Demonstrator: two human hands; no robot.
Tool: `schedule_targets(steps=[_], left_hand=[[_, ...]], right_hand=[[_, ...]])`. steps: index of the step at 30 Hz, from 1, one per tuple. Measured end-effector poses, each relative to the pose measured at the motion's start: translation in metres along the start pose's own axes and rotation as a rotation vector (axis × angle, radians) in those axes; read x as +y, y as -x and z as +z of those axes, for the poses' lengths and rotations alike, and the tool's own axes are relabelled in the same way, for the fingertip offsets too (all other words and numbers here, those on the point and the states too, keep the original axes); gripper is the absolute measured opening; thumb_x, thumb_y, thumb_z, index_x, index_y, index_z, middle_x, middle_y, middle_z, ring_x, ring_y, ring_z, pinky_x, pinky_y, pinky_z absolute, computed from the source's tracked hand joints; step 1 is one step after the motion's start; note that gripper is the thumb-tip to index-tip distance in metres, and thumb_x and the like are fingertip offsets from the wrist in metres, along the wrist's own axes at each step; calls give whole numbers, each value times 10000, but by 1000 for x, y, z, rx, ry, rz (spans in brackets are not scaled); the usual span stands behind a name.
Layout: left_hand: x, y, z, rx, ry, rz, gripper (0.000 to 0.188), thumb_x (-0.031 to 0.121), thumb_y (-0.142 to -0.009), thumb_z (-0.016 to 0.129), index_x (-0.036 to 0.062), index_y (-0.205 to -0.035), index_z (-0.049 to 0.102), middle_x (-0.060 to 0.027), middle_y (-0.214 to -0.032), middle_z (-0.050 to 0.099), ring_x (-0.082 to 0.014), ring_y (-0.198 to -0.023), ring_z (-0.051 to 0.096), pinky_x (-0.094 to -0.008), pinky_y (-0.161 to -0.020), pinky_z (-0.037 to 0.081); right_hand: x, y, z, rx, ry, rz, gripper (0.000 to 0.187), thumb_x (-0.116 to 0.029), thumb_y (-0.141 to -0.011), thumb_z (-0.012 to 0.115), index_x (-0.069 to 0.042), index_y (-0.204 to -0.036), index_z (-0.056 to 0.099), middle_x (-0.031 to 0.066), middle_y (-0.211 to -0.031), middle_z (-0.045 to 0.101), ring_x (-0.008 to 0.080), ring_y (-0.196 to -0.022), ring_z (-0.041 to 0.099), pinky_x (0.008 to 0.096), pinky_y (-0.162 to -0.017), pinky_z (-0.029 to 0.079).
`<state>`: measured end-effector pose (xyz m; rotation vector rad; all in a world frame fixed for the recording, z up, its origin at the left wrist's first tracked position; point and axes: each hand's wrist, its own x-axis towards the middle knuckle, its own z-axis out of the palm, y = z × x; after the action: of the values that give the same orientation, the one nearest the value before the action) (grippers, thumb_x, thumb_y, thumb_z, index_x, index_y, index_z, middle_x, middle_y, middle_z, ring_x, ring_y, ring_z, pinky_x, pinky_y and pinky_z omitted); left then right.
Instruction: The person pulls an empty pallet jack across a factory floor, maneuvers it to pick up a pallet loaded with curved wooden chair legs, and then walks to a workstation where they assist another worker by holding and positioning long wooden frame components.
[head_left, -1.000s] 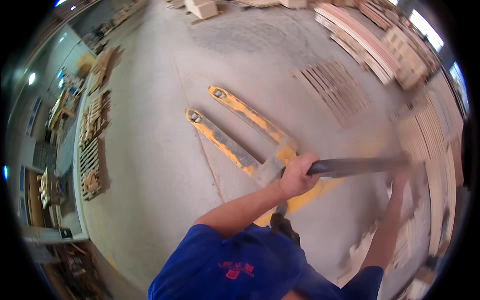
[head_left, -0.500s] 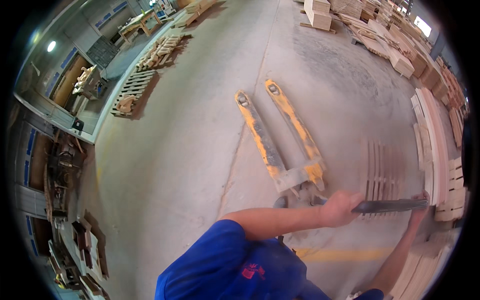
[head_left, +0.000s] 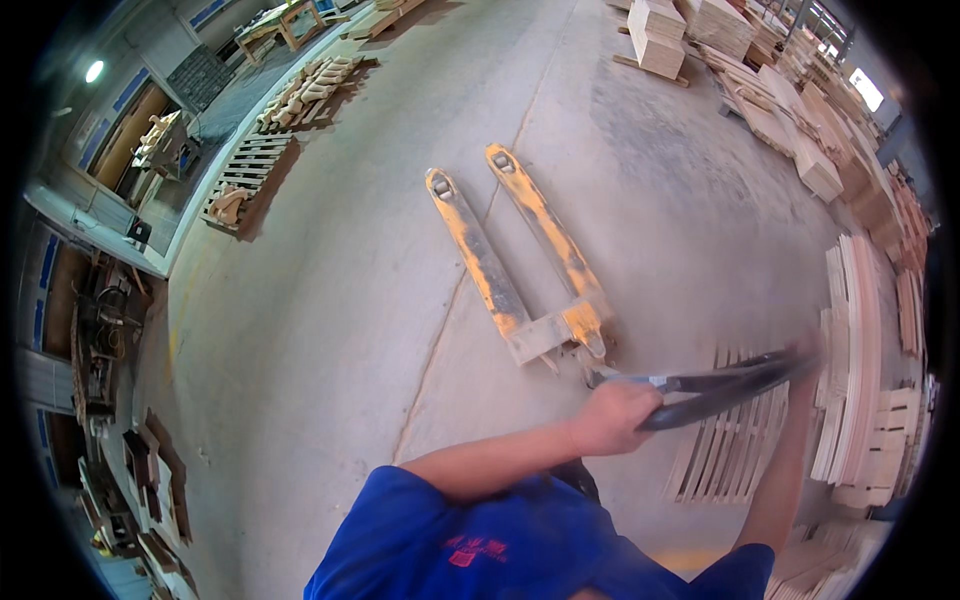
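A pallet jack with worn yellow forks (head_left: 545,215) stands on the floor in front of me, its forks pointing away and bearing nothing. Its dark loop-shaped handle (head_left: 715,402) is tilted out to the right. My left hand (head_left: 615,415) is closed round the near left end of that handle, the arm bent across my body. At the far right end, my right hand (head_left: 803,357) is wrapped on the handle, though motion blurs its fingers. The joint between handle and forks is partly hidden behind my left hand.
A slatted wooden pallet (head_left: 725,445) lies under and beyond the handle. Stacked boards (head_left: 848,350) rise close to my right arm. Farther left are a pallet (head_left: 250,175) and a pile of shaped wood pieces (head_left: 310,92). Timber stacks (head_left: 655,35) line the far right.
Both hands and the handle have shifted left in the picture, and the handle's loop shows more openly. The forks also sit farther left; the floor pallet and boards appear lower as the view moved.
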<state>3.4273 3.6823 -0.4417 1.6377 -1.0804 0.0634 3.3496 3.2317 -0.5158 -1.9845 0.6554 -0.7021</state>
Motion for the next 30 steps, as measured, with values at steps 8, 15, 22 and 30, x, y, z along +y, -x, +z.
schedule_targets(steps=[8,15,22,30], left_hand=[[-129,-62,62,210,-159,-168,294,8,-707,697,62,-944,533,-126,-731,558,-320,-611,578,-384,-532,451],[-238,-87,125,326,-296,-277,287,-10,-744,696,56,-974,537,-122,-727,555,-292,-614,569,-344,-555,453],[-303,-99,158,453,-342,-339,270,-33,-752,684,48,-959,530,-108,-726,553,-251,-587,535,-329,-551,433],[-329,-65,200,553,-334,-224,262,-34,-752,675,45,-951,525,-103,-717,536,-218,-582,522,-319,-543,426]], right_hand=[[87,-140,98,-47,-343,-23,160,-108,-940,562,-15,-1066,590,9,-742,568,94,-638,550,252,-595,477],[164,-225,192,-32,148,-328,162,-138,-912,612,-20,-1021,634,43,-845,628,126,-778,585,284,-732,481],[218,-268,240,-106,-9,-337,145,-126,-912,614,-20,-1008,636,53,-882,645,131,-822,596,280,-766,478],[262,-257,229,-9,-44,-516,120,-65,-909,586,-7,-1007,624,50,-853,644,133,-797,607,273,-749,489]])
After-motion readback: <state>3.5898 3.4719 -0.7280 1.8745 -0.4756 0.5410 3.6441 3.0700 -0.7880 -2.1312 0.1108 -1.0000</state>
